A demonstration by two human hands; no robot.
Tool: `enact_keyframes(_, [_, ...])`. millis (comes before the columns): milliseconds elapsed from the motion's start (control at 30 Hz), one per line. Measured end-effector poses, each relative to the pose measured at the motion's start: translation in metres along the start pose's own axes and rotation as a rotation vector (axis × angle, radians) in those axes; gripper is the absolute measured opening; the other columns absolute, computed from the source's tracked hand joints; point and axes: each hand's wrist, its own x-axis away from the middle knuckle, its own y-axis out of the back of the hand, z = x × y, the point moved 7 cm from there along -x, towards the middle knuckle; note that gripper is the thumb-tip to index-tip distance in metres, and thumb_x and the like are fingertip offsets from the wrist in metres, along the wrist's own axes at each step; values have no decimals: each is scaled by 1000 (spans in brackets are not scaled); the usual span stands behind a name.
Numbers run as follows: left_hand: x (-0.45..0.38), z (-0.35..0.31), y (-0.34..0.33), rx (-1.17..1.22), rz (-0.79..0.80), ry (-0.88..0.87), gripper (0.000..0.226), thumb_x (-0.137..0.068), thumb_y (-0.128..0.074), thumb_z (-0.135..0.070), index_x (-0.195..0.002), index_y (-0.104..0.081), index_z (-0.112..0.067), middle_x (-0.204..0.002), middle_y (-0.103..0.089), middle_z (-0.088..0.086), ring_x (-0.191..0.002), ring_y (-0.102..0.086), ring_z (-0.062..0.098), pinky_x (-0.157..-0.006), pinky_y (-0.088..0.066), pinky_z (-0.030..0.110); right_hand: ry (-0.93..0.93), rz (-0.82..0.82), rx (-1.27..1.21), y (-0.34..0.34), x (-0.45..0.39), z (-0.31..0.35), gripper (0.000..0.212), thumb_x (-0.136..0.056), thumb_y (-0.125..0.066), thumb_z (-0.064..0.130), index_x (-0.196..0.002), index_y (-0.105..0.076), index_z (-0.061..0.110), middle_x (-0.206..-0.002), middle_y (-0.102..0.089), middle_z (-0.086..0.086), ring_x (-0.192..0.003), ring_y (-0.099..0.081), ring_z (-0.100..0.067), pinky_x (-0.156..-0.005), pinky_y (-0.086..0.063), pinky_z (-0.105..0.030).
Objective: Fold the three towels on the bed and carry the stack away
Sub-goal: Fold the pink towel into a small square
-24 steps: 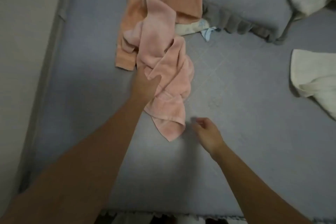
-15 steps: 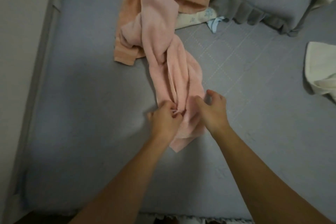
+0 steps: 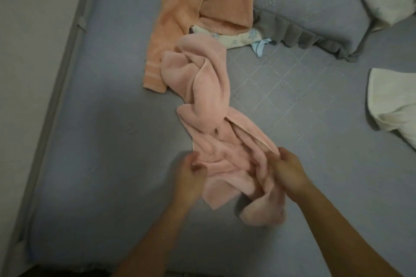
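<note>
Pink towel [image 3: 209, 105] is stretched crumpled across the bed [image 3: 112, 141], its 6 o'clock end pinched by left hand [image 3: 189, 177] and right hand [image 3: 288, 171], fingers clamped on it; orange towel [image 3: 180, 13] lies at 12 o'clock

Both arms reach forward, left hand [image 3: 188, 179] and right hand [image 3: 287, 170] with fingers curled.

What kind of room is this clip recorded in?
Most likely a bedroom: the work surface is a bed with a grey quilted cover, a frilled grey pillow lies at its far end, and towels, pink and orange, are strewn across it.
</note>
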Motion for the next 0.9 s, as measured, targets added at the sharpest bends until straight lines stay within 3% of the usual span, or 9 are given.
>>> enact_keyframes(100, [-43, 1, 6, -34, -57, 85, 48, -83, -66, -5, -129, -51, -5, -120, -57, 11, -100, -59, 21, -96, -49, 39, -115, -40, -226, 51, -1, -41, 14, -91, -61, 21, -98, -67, 10, -100, -72, -19, -89, -67, -31, -86, -53, -49])
enact_keyframes(267, [-62, -20, -25, 176, -67, 182, 61, -81, -71, -14, -136, -45, -8, -114, -61, 8, -98, -62, 23, -89, -52, 37, -62, -211, 287, 94, -7, -68, 23, -81, -67, 20, -102, -70, 12, -97, -70, -13, -90, -67, -30, -87, -53, -45])
enact_keyframes(333, [-55, -25, -42, 237, 16, 183, 43, -84, -67, -13, -124, -55, -7, -107, -68, 10, -95, -66, 24, -76, -55, 32, 69, -191, 330, 86, -15, -49, 35, -82, -67, 21, -114, -67, 10, -109, -68, -15, -102, -65, -31, -93, -51, -46])
enact_keyframes(433, [-30, -27, -63, 78, 174, 140, 17, -84, -63, -9, -101, -67, -8, -89, -73, 6, -86, -69, 23, -62, -53, 26, 269, -110, 351, 57, -28, -4, 42, -80, -67, 25, -120, -63, 14, -115, -67, -8, -106, -63, -26, -93, -49, -44])
enact_keyframes(533, [-5, -12, -68, -67, 335, 263, 15, -73, -67, -13, -86, -70, -17, -82, -74, 4, -69, -70, 15, -50, -48, 18, 325, -37, 399, 30, -35, 30, 39, -79, -63, 34, -117, -60, 25, -112, -67, -2, -103, -63, -27, -89, -50, -42])
enact_keyframes(633, [-1, 1, -52, -325, 492, 391, 27, -65, -74, -35, -84, -69, -16, -66, -72, 0, -46, -61, 8, -39, -39, 14, 288, 28, 559, 16, -37, 30, 36, -83, -60, 36, -118, -60, 29, -110, -70, -5, -102, -64, -31, -86, -50, -38])
enact_keyframes(700, [-20, -10, -45, -230, 435, 371, 29, -79, -73, -35, -93, -70, -10, -57, -66, -6, -43, -56, 5, -39, -41, 17, 249, 56, 545, 18, -36, 24, 20, -86, -57, 30, -102, -67, 25, -95, -72, -6, -93, -66, -31, -75, -48, -33])
enact_keyframes(800, [-57, -45, -39, 38, 223, 239, 34, -86, -70, -30, -112, -64, -9, -86, -66, 1, -63, -59, 8, -53, -51, 26, 141, 59, 224, 33, -32, 8, 24, -81, -52, 16, -61, -64, 22, -53, -59, 10, -59, -58, -13, -53, -38, -24])
enact_keyframes(900, [-59, -72, -63, 130, 325, 159, 15, -88, -68, -26, -95, -69, -13, -80, -68, 1, -53, -61, 7, -42, -41, 14, 68, 35, -14, 61, -21, -13, 28, -78, -49, 8, -53, -59, 18, -45, -45, 11, -44, -40, -9, -42, -30, -20])
